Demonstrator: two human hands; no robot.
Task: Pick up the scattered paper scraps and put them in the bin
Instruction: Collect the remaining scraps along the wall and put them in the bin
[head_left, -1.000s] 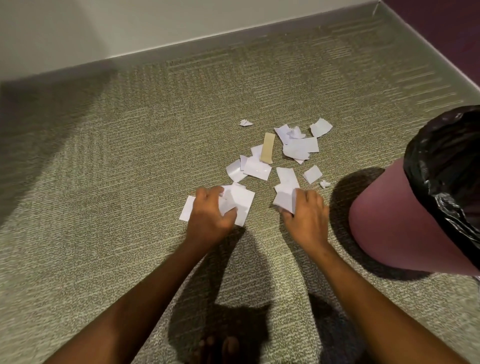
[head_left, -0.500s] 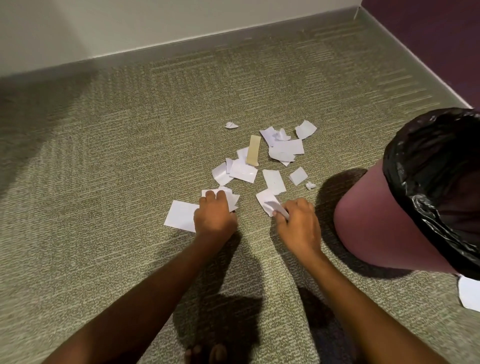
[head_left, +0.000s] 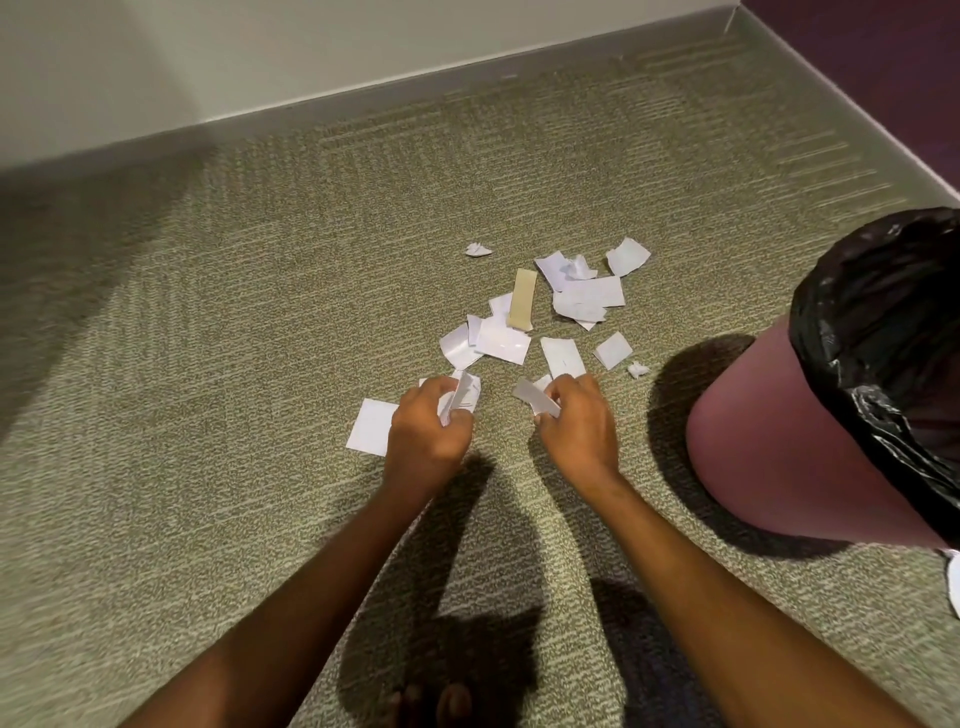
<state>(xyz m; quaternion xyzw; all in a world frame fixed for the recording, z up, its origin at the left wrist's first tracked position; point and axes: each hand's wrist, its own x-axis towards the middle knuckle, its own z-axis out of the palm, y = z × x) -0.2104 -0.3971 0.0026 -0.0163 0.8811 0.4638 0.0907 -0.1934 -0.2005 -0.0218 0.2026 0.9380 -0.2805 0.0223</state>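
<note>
**Head view of a carpeted corner.** The left hand (head_left: 428, 428) was curled around a small bundle of white scraps (head_left: 461, 396), which stood upright between thumb and fingers just above the carpet (head_left: 208, 364). The right hand (head_left: 579, 428) pinched a single pale scrap (head_left: 535, 399) that jutted out to the left of its thumb. The two hands lay near each other but apart, at the near edge of the litter. A flat white sheet (head_left: 370, 427) lay on the carpet just left of the left hand, partly hidden by it. Beyond the hands, the loose scraps (head_left: 503, 340) were spread over the carpet, several overlapping. Among them a tan strip (head_left: 522, 299) lay lengthwise, near to far, and one crumpled bit (head_left: 478, 250) sat alone at the far left of the group. The pink bin (head_left: 779, 457), lined with a black bag (head_left: 883, 322), stood to the right of the scraps, well apart from the right hand. Whether the bin held any paper could not be told. A pale skirting (head_left: 363, 98) ran along the far wall.
</note>
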